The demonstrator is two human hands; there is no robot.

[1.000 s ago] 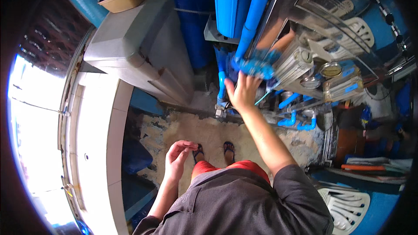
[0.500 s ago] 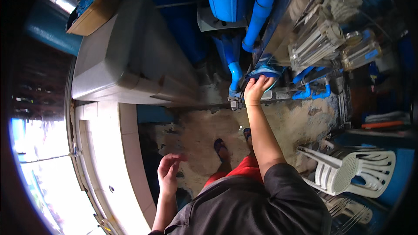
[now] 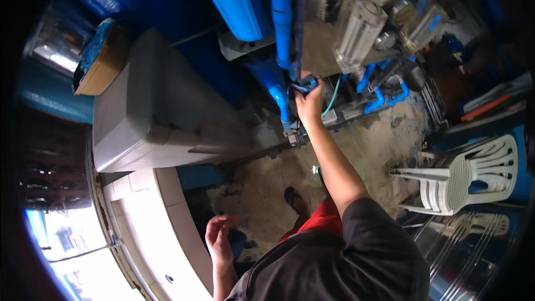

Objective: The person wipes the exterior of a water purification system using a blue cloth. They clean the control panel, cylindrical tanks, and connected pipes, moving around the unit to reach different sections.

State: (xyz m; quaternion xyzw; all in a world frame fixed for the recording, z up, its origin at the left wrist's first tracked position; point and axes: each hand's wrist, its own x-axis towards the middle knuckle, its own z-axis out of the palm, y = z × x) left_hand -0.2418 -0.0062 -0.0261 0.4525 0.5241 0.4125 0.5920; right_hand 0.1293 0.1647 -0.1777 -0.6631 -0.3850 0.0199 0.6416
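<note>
One blue cloth (image 3: 305,85) was clasped in the right hand (image 3: 310,102) beside the shiny panel (image 3: 320,50); the left hand (image 3: 219,238) hung loosely curled, seemingly empty. Step, as judged: wiping; the next move called for steady cloth pressure.

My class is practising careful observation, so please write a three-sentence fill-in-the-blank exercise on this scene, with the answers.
1. The person's right hand holds a cloth whose colour is ____.
2. The shorts showing beyond the dark shirt are coloured ____.
3. The white plastic chair is on the person's ____ side.

Missing words: blue; red; right.
</note>
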